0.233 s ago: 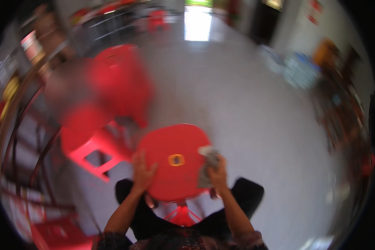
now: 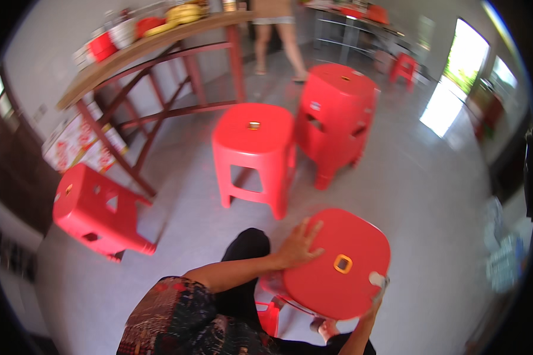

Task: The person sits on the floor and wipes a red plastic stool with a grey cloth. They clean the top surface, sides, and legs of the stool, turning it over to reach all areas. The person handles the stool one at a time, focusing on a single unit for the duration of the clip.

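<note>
A red plastic stool (image 2: 331,290) with a square, yellow-rimmed hole in its seat stands in front of me. My left hand (image 2: 299,245) lies on the left edge of the seat, fingers spread, holding nothing. At the right rim, my right hand (image 2: 373,305) is closed on a grey cloth (image 2: 383,291), mostly hidden by the hand and the seat edge. Beside it, a pale round patch (image 2: 376,278) shows on the seat; whether it is a sticker I cannot tell. Below, part of another red stool (image 2: 268,319) shows by my leg.
A single red stool (image 2: 254,139) and a tall stack of red stools (image 2: 336,112) stand ahead. Another stool (image 2: 98,210) stands at left, near a wooden table (image 2: 160,38) bearing bananas (image 2: 180,15). A person's legs (image 2: 278,44) show behind. Bottles in clear wrap (image 2: 506,263) stand far right.
My view has swung left, so the stool now appears farther right. The right hand with the cloth sits lower at the rim. My left hand stays on the seat, its fingers more spread.
</note>
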Tool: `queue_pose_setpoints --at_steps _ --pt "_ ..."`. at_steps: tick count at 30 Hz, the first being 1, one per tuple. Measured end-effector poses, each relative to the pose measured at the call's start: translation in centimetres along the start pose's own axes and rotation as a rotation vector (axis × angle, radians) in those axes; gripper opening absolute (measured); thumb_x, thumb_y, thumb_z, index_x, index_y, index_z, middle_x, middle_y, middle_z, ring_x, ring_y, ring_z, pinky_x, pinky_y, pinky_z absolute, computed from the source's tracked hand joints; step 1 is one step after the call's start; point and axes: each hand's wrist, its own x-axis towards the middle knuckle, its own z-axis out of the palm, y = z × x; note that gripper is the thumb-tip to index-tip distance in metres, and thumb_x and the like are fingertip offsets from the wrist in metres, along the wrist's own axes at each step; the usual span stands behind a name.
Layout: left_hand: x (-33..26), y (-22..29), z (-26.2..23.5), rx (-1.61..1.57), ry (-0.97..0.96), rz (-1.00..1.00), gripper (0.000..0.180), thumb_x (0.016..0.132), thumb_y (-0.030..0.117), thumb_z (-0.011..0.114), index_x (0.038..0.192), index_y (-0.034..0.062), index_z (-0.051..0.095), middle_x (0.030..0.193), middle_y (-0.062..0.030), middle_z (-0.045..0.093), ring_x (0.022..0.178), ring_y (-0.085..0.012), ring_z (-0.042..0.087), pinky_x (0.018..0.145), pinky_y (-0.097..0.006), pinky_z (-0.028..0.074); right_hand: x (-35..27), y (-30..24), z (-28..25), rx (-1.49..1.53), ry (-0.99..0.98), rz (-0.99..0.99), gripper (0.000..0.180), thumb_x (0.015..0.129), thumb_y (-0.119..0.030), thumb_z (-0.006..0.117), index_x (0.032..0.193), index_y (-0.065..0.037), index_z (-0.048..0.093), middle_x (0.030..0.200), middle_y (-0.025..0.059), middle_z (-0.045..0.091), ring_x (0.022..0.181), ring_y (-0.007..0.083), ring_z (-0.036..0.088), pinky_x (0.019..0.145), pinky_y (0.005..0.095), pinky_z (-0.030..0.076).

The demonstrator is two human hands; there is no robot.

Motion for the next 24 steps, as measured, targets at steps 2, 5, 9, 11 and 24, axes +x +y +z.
queue_pose_setpoints --at_steps 2,5,9,11,24 --pt "-0.4 0.6 -0.7 -0.073 0.0 -0.035 0.081 0.084 0.043 0.063 0.148 0.0151 0.023 0.145 -0.0253 0.02 0.132 -0.0439 0.029 0.107 -0.048 0.033 -0.5 0.0 0.2 0.722 0.094 0.552 0.041 0.09 -0.025 0.056 0.125 -0.007 0.045 0.12 0.0089 0.05 0.114 0.0233 0.048 0.1 0.04 0.039" --pt "-1.3 0.5 -0.6 -0.115 -0.009 -0.066 0.082 0.083 0.043 0.064 0.148 0.0158 0.023 0.145 -0.0244 0.02 0.131 -0.0433 0.03 0.107 -0.046 0.034 -1.5 0.2 0.3 0.864 0.121 0.723 0.042 0.089 -0.026 0.057 0.125 -0.007 0.045 0.12 0.0096 0.05 0.114 0.0239 0.048 0.099 0.0404 0.039" --pt "-0.8 1.3 -0.5 -0.134 -0.042 -0.082 0.081 0.083 0.041 0.065 0.148 0.0174 0.023 0.144 -0.0236 0.022 0.13 -0.0425 0.031 0.107 -0.045 0.034 -1.5 2.1 0.0 0.832 0.126 0.737 0.044 0.089 -0.028 0.057 0.125 -0.006 0.046 0.12 0.0106 0.05 0.114 0.0248 0.048 0.098 0.041 0.04" --pt "-0.4 1.5 -0.7 -0.157 -0.037 -0.086 0.084 0.081 0.041 0.067 0.148 0.0151 0.024 0.143 -0.0234 0.022 0.131 -0.0412 0.031 0.107 -0.045 0.034 -0.9 2.7 -0.1 0.824 0.132 0.741 0.045 0.088 -0.029 0.057 0.125 -0.005 0.046 0.12 0.011 0.05 0.113 0.0252 0.049 0.098 0.0413 0.04" --pt "6.9 -0.8 -1.2 -0.787 -0.299 -0.811 0.085 0.078 0.059 0.064 0.125 -0.009 0.048 0.121 -0.023 0.056 0.11 -0.0281 0.058 0.086 -0.036 0.05 1.4 2.6 0.6 0.802 0.122 0.738 0.05 0.087 -0.033 0.059 0.124 -0.002 0.047 0.119 0.0141 0.051 0.112 0.028 0.049 0.095 0.0432 0.041"
